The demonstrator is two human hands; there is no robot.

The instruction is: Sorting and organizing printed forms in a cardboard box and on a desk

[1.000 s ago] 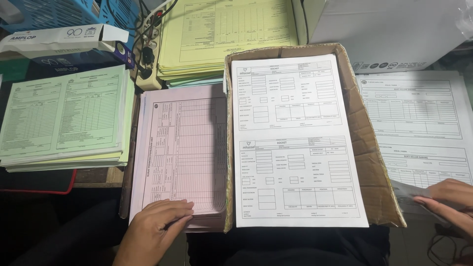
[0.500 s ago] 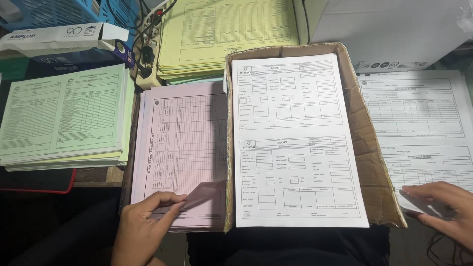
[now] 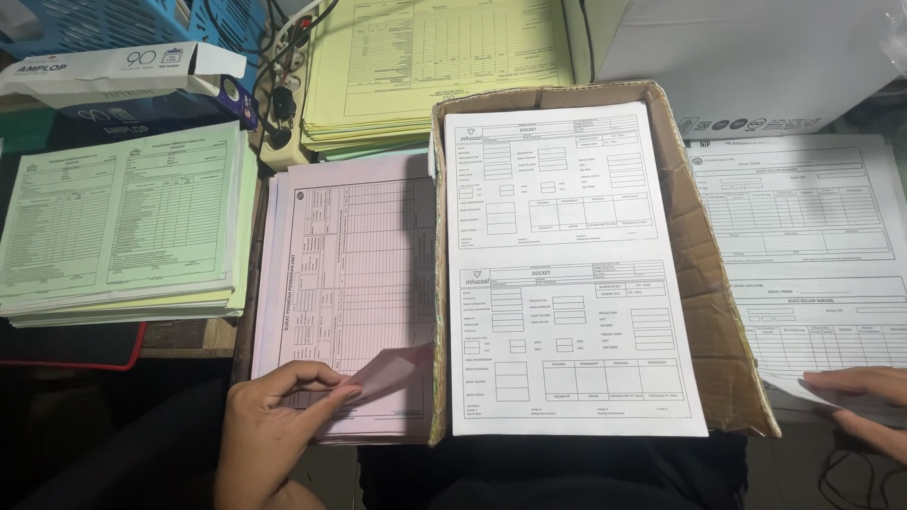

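1. Head view: my left hand [image 3: 274,420] pinches the near corner of the top pink sheet [image 3: 392,370], curling it up off the pink stack [image 3: 350,283].
2. My right hand [image 3: 864,397] lies flat, fingers open, on the white forms [image 3: 803,236] at far right, lifting a corner.
3. Risk, I judge: two sheets clinging together, or a crease.
4. A crowded, dim desk: cardboard tray [image 3: 704,264], green stack [image 3: 123,227], yellow stack [image 3: 435,66].

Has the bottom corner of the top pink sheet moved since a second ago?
Yes. The top pink sheet corner, then flat on the pink stack, is now lifted by the left hand, curling up toward the cardboard box.
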